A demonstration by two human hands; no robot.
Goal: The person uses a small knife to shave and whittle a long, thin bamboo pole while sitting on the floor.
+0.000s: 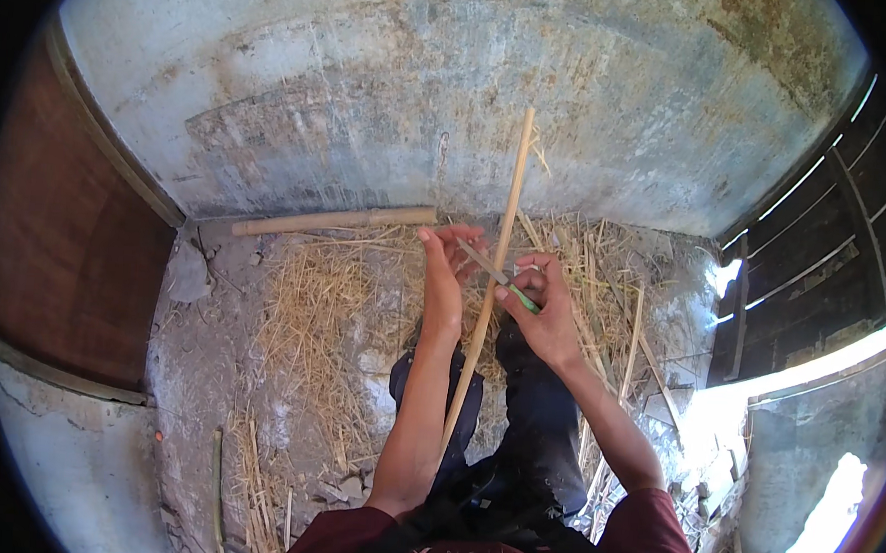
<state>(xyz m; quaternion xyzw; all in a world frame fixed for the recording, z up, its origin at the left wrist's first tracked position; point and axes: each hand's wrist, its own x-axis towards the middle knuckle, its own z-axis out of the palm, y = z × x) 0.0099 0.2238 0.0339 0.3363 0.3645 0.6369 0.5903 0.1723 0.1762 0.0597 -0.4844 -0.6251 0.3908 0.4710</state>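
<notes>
A long, pale bamboo strip [513,190] stands slanted in front of me, running from above my hands down between my thighs. My right hand [544,312] is closed around the green handle of a small knife [484,263], on the strip's right side. The blade crosses the strip and points up and left, its tip close to the fingers of my left hand [445,267]. That hand is raised left of the strip, thumb and fingers apart, and seems to hold nothing. Whether the blade touches the strip or the left fingers, I cannot tell.
A thick bamboo pole [336,221] lies along the foot of the stained wall [452,97]. Straw-like shavings [312,300] cover the floor, with thin bamboo strips [649,362] at the right. A brown door panel [86,208] is at the left, dark slatted boards [815,246] at the right.
</notes>
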